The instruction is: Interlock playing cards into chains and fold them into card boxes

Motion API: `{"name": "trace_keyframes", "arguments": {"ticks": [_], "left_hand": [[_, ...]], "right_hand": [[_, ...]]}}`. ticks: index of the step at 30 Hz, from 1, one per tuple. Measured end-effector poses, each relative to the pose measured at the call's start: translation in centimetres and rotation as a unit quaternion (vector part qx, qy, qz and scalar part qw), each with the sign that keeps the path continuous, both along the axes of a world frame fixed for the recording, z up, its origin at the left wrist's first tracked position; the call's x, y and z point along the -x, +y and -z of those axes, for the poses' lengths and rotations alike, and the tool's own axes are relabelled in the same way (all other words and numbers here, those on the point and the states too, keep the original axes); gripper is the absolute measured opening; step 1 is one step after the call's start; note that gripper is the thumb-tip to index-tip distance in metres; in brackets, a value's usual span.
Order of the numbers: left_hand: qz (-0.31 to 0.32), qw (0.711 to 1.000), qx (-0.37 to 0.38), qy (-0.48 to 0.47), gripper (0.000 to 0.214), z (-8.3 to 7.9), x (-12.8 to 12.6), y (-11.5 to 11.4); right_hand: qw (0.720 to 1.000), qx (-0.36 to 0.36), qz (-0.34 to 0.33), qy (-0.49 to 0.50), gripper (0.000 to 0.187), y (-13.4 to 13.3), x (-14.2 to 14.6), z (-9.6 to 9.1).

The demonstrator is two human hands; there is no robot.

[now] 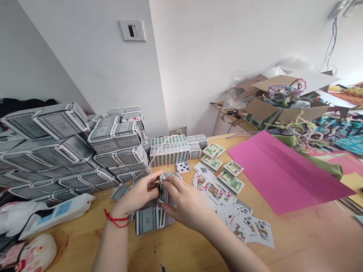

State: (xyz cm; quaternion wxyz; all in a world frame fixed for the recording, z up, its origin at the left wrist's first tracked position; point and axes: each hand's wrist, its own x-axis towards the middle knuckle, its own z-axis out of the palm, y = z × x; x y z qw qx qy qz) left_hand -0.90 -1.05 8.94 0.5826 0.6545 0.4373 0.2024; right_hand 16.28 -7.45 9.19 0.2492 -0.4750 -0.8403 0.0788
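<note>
Both hands meet over a small stack of playing cards with grey patterned backs, held just above the wooden table. My left hand, with a red string on its wrist, pinches the stack's left edge. My right hand grips the stack from the right and front, fingers curled. Beneath them lie more card packs. Face-up cards are spread to the right, with several small green-backed packs beyond them.
A big heap of wrapped card bundles fills the left. A row of packs stands at the wall. Pink paper lies right, with cardboard boxes and pipe cleaners behind. A white power strip lies at the left front.
</note>
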Motion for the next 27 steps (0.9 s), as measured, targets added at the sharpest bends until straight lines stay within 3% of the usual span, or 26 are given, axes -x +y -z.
{"name": "trace_keyframes", "arguments": {"ticks": [13, 27], "left_hand": [[0.004, 0.999, 0.029, -0.037, 0.065, -0.55, 0.66, -0.09], [-0.016, 0.998, 0.031, -0.047, 0.066, -0.06, 0.47, -0.03]], "right_hand": [[0.999, 0.005, -0.004, 0.034, 0.042, 0.17, -0.30, 0.16], [1.000, 0.003, -0.003, 0.014, 0.042, 0.06, -0.16, 0.19]]}}
